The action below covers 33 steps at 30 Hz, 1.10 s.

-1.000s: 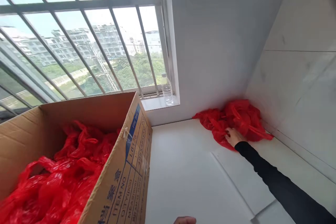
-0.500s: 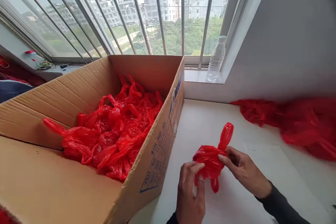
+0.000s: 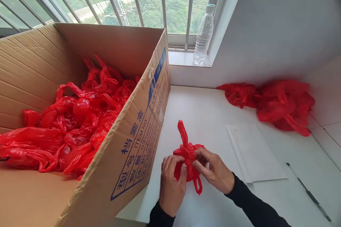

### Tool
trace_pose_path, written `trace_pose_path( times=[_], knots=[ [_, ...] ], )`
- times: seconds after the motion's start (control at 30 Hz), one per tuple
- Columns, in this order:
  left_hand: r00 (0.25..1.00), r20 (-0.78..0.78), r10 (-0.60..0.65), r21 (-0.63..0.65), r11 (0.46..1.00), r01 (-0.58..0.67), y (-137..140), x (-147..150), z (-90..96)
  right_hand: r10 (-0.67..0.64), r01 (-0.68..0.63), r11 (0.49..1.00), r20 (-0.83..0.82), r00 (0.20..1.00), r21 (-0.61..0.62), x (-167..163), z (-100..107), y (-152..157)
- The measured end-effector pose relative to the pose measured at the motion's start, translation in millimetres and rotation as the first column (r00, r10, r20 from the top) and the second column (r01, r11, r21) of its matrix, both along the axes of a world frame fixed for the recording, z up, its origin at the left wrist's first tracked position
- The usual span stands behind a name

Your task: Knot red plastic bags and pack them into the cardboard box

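Observation:
A red plastic bag (image 3: 189,165), bunched into a small bundle, is between my two hands over the white table. One looped handle points up and another hangs down toward me. My left hand (image 3: 172,181) grips the bundle's left side with thumb and fingers. On the right side, my right hand (image 3: 213,168) pinches the plastic near the middle. Whatever is inside the bag, if anything, is hidden. To the left stands a large open cardboard box (image 3: 135,142), holding a heap of similar red plastic bags (image 3: 80,120).
More red bags (image 3: 282,104) lie against the wall at the back right. White paper sheets (image 3: 258,156) and a pen (image 3: 309,191) lie on the white table (image 3: 202,113). A clear plastic bottle (image 3: 204,37) stands on the sill by the barred window.
The view has tilted down and shifted right, bringing the paper and pen into sight. My right hand has moved from the bundle's upper handle to its middle; the handles now lie differently.

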<state>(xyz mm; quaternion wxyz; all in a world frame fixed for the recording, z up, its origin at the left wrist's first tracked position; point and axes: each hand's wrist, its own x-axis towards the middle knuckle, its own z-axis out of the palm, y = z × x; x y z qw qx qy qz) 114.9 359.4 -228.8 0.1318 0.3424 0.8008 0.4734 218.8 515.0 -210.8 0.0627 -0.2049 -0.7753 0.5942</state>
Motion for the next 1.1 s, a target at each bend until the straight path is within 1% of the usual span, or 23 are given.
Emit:
trace_pose_path(
  times=[0.07, 0.17, 0.2, 0.27, 0.37, 0.4, 0.47, 0.53, 0.57, 0.6, 0.67, 0.73, 0.77, 0.8, 0.87, 0.93, 0.97, 1.03, 1.1],
  knots=[
    [0.999, -0.009, 0.045, 0.001, 0.999, -0.045, -3, -4, -0.3, -0.044, 0.044, 0.999, 0.014, 0.999, 0.012, 4, -1, 6],
    [0.988, -0.010, 0.151, 0.006, 0.989, -0.151, -11, -11, -3.4, -0.146, 0.145, 0.989, 0.061, 0.987, 0.035, 14, -1, 21],
    [0.986, -0.005, 0.167, 0.008, 0.986, -0.167, -13, -12, -4.1, -0.173, 0.170, 0.984, 0.072, 0.982, 0.046, 17, -1, 25],
    [0.990, 0.012, 0.144, 0.013, 0.989, -0.144, -14, -12, -4.0, -0.204, 0.199, 0.977, 0.063, 0.977, 0.074, 20, 1, 29],
    [0.998, 0.025, 0.064, 0.044, 0.997, -0.066, -9, -6, 1.6, -0.175, 0.171, 0.977, 0.025, 0.984, 0.126, 17, 7, 21],
    [0.999, -0.005, 0.048, 0.063, 0.997, -0.048, -6, -3, 4.6, -0.150, 0.146, 0.979, 0.017, 0.989, 0.140, 15, 10, 17],
    [0.987, -0.159, 0.009, 0.080, 0.997, 0.004, 0, 2, 10.7, -0.117, 0.116, 0.980, 0.000, 0.993, 0.162, 11, 13, 10],
    [0.927, -0.369, -0.063, 0.049, 0.995, 0.087, 5, 2, 14.7, -0.149, 0.152, 0.970, -0.033, 0.988, 0.187, 10, 15, 8],
    [0.896, -0.434, -0.087, 0.035, 0.993, 0.114, 7, 0, 15.4, -0.184, 0.190, 0.961, -0.049, 0.982, 0.200, 10, 15, 9],
    [0.887, -0.455, -0.085, 0.038, 0.993, 0.114, 8, -2, 15.1, -0.226, 0.234, 0.949, -0.062, 0.972, 0.213, 11, 15, 11],
    [0.915, -0.404, -0.006, 0.083, 0.996, 0.043, 7, -7, 13.2, -0.293, 0.303, 0.926, -0.074, 0.953, 0.224, 13, 14, 16],
    [0.944, -0.317, 0.094, 0.118, 0.991, -0.059, 5, -10, 11.9, -0.330, 0.339, 0.914, -0.075, 0.941, 0.225, 15, 14, 20],
    [0.950, -0.289, 0.117, 0.119, 0.989, -0.086, 5, -10, 12.3, -0.339, 0.347, 0.910, -0.074, 0.938, 0.225, 15, 14, 21],
    [0.955, -0.276, 0.113, 0.111, 0.990, -0.085, 5, -8, 13.6, -0.344, 0.352, 0.909, -0.073, 0.936, 0.226, 16, 13, 22],
    [0.959, -0.279, 0.049, 0.077, 0.997, -0.029, 9, -4, 18.4, -0.352, 0.357, 0.908, -0.064, 0.934, 0.218, 19, 12, 23],
    [0.943, -0.332, -0.028, 0.052, 0.997, 0.048, 15, 0, 24.3, -0.359, 0.360, 0.917, -0.035, 0.933, 0.173, 24, 10, 23],
    [0.933, -0.357, -0.042, 0.056, 0.996, 0.066, 18, 1, 27.1, -0.360, 0.358, 0.924, -0.012, 0.933, 0.136, 27, 9, 25],
    [0.934, -0.358, -0.001, 0.104, 0.994, 0.041, 20, -2, 31.5, -0.357, 0.355, 0.933, 0.034, 0.933, 0.064, 33, 6, 29],
    [0.954, -0.286, 0.086, 0.163, 0.986, -0.040, 18, -6, 34.3, -0.400, 0.400, 0.917, 0.050, 0.915, 0.014, 40, 4, 34]
  ],
)
